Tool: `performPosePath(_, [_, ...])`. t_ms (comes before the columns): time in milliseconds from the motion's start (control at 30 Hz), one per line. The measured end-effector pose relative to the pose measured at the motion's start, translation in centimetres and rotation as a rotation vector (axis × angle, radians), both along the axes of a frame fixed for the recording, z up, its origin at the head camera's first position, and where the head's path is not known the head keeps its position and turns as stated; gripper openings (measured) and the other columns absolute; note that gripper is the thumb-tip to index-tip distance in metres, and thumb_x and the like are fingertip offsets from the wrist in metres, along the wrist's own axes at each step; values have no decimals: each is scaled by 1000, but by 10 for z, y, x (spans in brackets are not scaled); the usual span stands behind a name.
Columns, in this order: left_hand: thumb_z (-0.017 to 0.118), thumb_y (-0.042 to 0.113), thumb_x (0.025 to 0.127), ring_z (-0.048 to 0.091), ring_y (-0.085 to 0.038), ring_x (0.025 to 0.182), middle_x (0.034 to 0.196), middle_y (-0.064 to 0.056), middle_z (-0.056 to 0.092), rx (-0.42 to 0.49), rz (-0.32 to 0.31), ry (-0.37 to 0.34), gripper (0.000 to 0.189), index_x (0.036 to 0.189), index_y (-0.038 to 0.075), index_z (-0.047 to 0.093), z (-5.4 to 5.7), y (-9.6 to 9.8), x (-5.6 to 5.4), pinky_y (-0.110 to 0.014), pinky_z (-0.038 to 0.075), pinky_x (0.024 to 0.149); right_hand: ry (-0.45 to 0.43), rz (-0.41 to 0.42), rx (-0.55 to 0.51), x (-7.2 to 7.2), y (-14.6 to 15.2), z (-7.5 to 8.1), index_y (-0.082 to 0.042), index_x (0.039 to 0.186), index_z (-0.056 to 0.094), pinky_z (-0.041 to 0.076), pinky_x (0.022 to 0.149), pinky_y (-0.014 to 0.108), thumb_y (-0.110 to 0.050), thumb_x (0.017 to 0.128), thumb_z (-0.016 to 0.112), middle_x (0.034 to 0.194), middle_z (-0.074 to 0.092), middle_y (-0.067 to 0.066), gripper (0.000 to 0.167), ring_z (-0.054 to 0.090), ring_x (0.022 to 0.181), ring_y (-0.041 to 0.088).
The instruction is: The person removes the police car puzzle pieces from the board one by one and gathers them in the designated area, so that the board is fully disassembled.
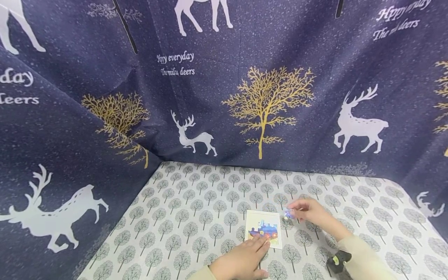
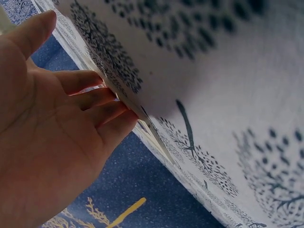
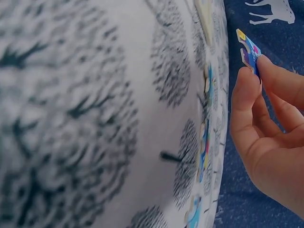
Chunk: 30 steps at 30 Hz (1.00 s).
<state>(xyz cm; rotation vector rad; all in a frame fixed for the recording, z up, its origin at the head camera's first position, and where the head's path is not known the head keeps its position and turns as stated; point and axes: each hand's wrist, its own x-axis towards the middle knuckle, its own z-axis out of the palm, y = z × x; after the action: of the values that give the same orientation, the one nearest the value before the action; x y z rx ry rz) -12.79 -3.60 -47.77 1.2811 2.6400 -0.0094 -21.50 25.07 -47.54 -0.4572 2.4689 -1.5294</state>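
A small white-framed picture puzzle [image 1: 273, 218] lies on the table and shows a blue boat with a dark hull. My left hand [image 1: 243, 257] rests its fingers on the puzzle's near part, covering some of it. In the left wrist view the fingers of that hand [image 2: 61, 118] are nearly straight, their tips at the board's edge [image 2: 159, 140]. Just right of the frame, my right hand [image 1: 308, 212] holds a small jigsaw piece [image 1: 288, 213] above the cloth. The right wrist view has this blue, purple and yellow piece [image 3: 248, 51] pinched between thumb and finger.
A white cloth with grey trees [image 1: 196, 217] covers the table. Dark blue curtains with deer and trees [image 1: 297, 50] hang behind and at the left. Small colourful flat pieces [image 3: 204, 147] lie on the cloth in the right wrist view. A black device [image 1: 338, 261] is strapped at the right wrist.
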Motion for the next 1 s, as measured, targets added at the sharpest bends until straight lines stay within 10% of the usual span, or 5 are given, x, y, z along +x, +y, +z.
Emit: performPosePath(1000, [49, 56, 93, 27, -19, 143, 156, -5, 29, 1, -21, 22, 74, 150, 10, 33, 3, -1, 0, -30, 31, 112, -120, 91, -57, 16, 6, -14, 13, 105, 62, 58, 72, 29, 5, 81, 64, 92, 64, 16, 25, 65, 80, 21])
